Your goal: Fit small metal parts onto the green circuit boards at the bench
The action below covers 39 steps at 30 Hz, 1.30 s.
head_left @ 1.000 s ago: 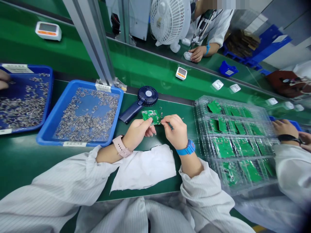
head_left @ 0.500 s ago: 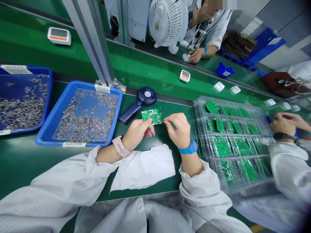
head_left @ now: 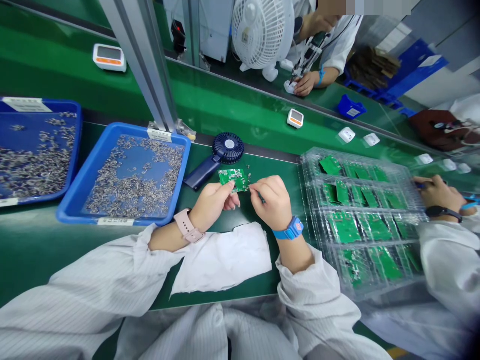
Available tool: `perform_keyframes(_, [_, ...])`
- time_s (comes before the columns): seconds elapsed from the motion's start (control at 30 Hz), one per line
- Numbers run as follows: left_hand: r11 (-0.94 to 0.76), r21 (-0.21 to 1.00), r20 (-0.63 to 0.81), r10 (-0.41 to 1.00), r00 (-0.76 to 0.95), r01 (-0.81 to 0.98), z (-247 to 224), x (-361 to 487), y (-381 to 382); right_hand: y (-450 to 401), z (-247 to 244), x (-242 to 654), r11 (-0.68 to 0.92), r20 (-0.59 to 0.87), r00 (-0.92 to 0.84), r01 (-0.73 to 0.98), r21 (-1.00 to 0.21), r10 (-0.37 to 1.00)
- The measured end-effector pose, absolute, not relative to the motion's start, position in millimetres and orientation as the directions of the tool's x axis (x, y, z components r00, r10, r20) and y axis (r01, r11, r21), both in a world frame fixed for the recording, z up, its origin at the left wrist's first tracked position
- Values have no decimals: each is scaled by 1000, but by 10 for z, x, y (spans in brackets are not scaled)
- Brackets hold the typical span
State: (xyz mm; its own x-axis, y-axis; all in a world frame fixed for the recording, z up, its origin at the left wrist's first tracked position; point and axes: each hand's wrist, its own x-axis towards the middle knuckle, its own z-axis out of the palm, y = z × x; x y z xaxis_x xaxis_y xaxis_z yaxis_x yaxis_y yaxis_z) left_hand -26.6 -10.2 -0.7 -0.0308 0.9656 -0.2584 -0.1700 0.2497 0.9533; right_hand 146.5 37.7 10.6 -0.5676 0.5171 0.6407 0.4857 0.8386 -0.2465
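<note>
Pinched by one edge, a green circuit board (head_left: pixel 239 176) is in my left hand (head_left: pixel 210 205), thumb on its top face. My right hand (head_left: pixel 273 202) is at the board's right edge with thumb and forefinger together; what they grip is too small to make out. A few small metal pieces show along the board's right side. Below both hands a white cloth (head_left: pixel 228 260) lies on the green table. Just beyond the board is a dark blue handheld fan (head_left: pixel 228 148). A blue tray (head_left: pixel 64 210) of small metal parts stands to the left.
Another blue tray (head_left: pixel 78 145) of metal parts is at far left. Clear plastic trays (head_left: pixel 326 272) hold green boards on the right, beside a co-worker's hands (head_left: pixel 444 197). A metal post (head_left: pixel 144 65) rises behind. Beyond, a white fan (head_left: pixel 258 35) and another person's hand (head_left: pixel 305 84).
My right hand's fingers have curled in more beside the board's edge. The small devices and white pieces on the belt have shifted right. The co-worker's hands at right have moved.
</note>
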Motion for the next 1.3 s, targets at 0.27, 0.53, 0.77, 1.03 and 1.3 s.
perform_keyframes(0.27, [250,951,-260,965,-36,-184,-5,-272,-101,393,63,1484,824,624,-559,490,-283,546])
perform_keyframes(0.53, [192,981,-192,981,6,-43,48,-274,-120,328,232,1522,822,536,-627,480,-306,565])
perform_keyframes(0.77, [146,988,-139,983,120,-51,-17,-343,-165,229,383,1545,817,471,-692,564,-122,548])
perform_keyframes(1.03, [-18,998,-1,952,307,58,-7,-356,-170,-736,949,2317,519,536,-332,820,-243,776])
perform_keyframes(1.3, [67,996,-81,966,246,66,108,-332,-184,-1322,900,3417,-247,398,272,962,-112,876])
